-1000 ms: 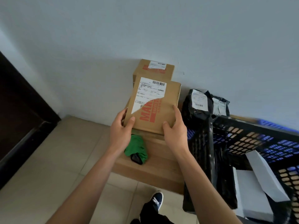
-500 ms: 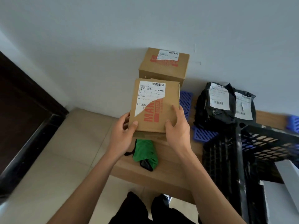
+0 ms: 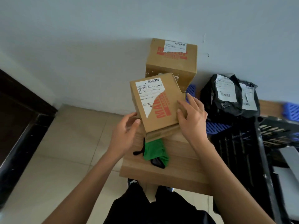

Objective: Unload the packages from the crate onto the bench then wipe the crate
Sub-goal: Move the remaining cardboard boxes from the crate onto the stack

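A small cardboard box [image 3: 156,105] with a white label and red print rests tilted on the wooden bench [image 3: 171,173], in front of a larger cardboard box [image 3: 171,62] against the wall. My right hand [image 3: 193,118] lays fairly straight fingers on the small box's right edge. My left hand [image 3: 124,135] hovers relaxed by its lower left corner, just off it. Two black mailer bags [image 3: 226,97] lean on the wall to the right. The black crate [image 3: 242,152] stands at the right with pale packages [image 3: 288,175] inside. A green cloth [image 3: 155,153] lies on the bench.
Blue slatted plastic [image 3: 215,126] lies under the bags and behind the crate. A dark door frame [image 3: 21,118] runs along the left. Tiled floor [image 3: 64,151] spreads left of the bench. My legs and a shoe show below the bench edge.
The small box went down onto the bench and turned slightly. My left hand let go of it and my right hand's grip loosened to a touch. The view shifted left and down.
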`<move>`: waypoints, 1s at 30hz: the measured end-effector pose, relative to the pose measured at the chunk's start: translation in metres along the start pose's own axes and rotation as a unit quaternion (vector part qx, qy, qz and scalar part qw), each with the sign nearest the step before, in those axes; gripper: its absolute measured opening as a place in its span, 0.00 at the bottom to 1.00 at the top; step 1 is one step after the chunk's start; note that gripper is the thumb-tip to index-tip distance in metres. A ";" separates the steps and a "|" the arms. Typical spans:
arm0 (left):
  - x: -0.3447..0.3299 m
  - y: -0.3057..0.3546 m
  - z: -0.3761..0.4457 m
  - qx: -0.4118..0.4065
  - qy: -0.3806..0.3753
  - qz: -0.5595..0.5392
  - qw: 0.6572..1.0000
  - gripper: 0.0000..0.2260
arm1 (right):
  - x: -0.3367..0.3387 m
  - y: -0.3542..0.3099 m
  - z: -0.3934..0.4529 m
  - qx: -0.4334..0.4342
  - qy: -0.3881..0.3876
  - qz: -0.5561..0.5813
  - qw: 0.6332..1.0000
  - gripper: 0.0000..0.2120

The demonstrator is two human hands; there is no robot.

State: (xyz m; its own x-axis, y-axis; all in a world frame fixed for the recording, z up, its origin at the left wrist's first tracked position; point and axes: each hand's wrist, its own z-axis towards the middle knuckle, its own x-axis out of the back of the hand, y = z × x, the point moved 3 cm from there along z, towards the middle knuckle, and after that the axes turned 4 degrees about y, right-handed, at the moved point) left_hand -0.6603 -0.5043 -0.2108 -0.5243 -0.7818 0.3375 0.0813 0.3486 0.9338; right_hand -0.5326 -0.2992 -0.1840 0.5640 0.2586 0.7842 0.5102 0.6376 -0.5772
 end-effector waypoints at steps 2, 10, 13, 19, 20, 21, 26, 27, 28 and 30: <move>0.008 0.003 0.015 -0.019 0.018 0.027 0.999 0.14 | -0.002 -0.013 -0.015 0.037 0.033 -0.047 0.998 0.12; 0.022 0.021 0.089 -0.245 -0.029 0.221 0.944 0.25 | -0.037 -0.057 -0.054 0.077 -0.013 -0.112 0.991 0.29; 0.016 0.022 0.102 -0.267 -0.072 0.267 0.923 0.28 | -0.038 -0.059 -0.051 0.070 -0.022 -0.139 0.988 0.35; 0.023 0.015 0.111 -0.299 -0.061 0.279 0.910 0.26 | -0.035 -0.056 -0.046 0.083 -0.039 -0.139 0.986 0.35; 0.026 0.014 0.110 -0.306 -0.055 0.284 0.907 0.26 | -0.034 -0.055 -0.045 0.092 -0.030 -0.128 0.987 0.33; 0.028 0.013 0.109 -0.317 -0.046 0.290 0.902 0.25 | -0.032 -0.052 -0.044 0.102 -0.017 -0.112 0.988 0.30; 0.041 0.006 0.097 -0.341 0.004 0.280 0.897 0.23 | -0.021 -0.032 -0.038 0.131 0.034 -0.061 0.989 0.20; 0.042 0.005 0.095 -0.345 0.011 0.277 0.897 0.22 | -0.018 -0.027 -0.037 0.126 0.038 -0.056 0.990 0.19; 0.042 0.004 0.093 -0.350 0.013 0.274 0.896 0.21 | -0.015 -0.022 -0.034 0.121 0.045 -0.053 0.990 0.18; 0.037 0.003 0.090 -0.361 0.002 0.264 0.895 0.20 | -0.010 -0.012 -0.030 0.113 0.069 -0.052 0.990 0.16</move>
State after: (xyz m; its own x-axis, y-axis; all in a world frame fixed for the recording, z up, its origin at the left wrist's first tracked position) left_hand -0.7561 -0.4861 -0.2065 -0.2477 -0.6093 0.7532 0.8431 0.2474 0.4774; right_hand -0.5253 -0.3313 -0.1916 0.6073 0.0922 0.7891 0.4207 0.8052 -0.4179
